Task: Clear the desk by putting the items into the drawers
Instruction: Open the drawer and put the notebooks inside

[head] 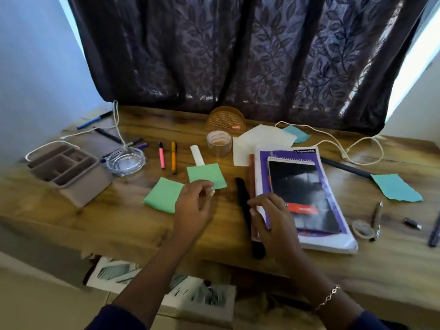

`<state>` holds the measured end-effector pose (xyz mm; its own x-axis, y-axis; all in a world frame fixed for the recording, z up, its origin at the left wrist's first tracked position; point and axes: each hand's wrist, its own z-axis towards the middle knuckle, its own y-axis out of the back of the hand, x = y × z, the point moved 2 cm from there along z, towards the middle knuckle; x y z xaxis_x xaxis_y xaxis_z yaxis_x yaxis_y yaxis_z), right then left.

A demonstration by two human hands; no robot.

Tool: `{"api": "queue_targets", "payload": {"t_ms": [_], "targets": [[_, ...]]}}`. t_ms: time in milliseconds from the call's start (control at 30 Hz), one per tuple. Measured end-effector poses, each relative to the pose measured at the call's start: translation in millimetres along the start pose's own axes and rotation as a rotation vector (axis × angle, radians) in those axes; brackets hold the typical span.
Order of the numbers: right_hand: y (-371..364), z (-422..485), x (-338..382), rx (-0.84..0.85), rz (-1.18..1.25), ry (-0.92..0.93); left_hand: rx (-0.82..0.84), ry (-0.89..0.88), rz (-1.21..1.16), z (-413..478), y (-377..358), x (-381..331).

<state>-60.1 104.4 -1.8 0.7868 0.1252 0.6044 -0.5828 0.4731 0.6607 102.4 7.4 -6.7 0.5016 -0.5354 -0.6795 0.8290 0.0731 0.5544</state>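
Only one readable word: "classmate", white lettering on the top edge of the purple notebook. The red label on the black spiral pad is too blurred to read. The red tag on the mesh holder and the red print on the tape roll are illegible.

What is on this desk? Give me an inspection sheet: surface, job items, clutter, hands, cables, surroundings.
Surface: wooden desk, crowded.
Job's things: notebook stack, green note, second green note, pink highlighter, orange highlighter, tape roll, black stick.
Clutter: glass ashtray, organizer tray, blue paper.
Hands: left hand at the second green note's edge, grip unclear; right hand rests on the notebook stack's edge.
Cables: left white cable; right white cable.
Surroundings: dark leaf-patterned curtain; printed booklets below the desk.
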Motion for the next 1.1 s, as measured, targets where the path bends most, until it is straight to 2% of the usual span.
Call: {"api": "queue_targets", "payload": {"t_ms": [133, 300, 367, 467, 533, 600, 733, 867, 1000, 1100], "targets": [[-36, -24, 45, -0.004, 0.255, -0.149, 0.003, 0.015, -0.116, -16, 40, 26], [-78, -50, 92, -0.049, 0.542, -0.412, 0.066, 0.212, -0.254, -51, 81, 53], [-94, -61, 103, -0.094, 0.732, -0.589, 0.047, 0.366, -0.405, -67, 90, 61], [-126, -82, 103, -0.204, 1.052, -1.008, -0.021, 0.733, -0.743, -96, 90, 77], [-148, -96, 97, -0.247, 1.141, -1.286, -0.037, 1.026, -0.813, -117, 84, 102], [-168, -106, 89, -0.281, 1.182, -1.447, 0.002, 1.260, -0.790, -134, 76, 136], [-199, -116, 72, -0.286, 1.216, -1.556, 0.036, 1.481, -0.827, -133, 73, 190], [-217, -114, 56, -0.344, 1.223, -1.587, -0.061, 1.502, -0.957, -119, 71, 221], [-228, -104, 48, -0.513, 1.276, -1.532, -0.039, 1.503, -1.125, -117, 65, 240], [-229, -106, 50, -0.519, 1.309, -1.516, 0.040, 1.520, -1.037, -117, 68, 243]]}}
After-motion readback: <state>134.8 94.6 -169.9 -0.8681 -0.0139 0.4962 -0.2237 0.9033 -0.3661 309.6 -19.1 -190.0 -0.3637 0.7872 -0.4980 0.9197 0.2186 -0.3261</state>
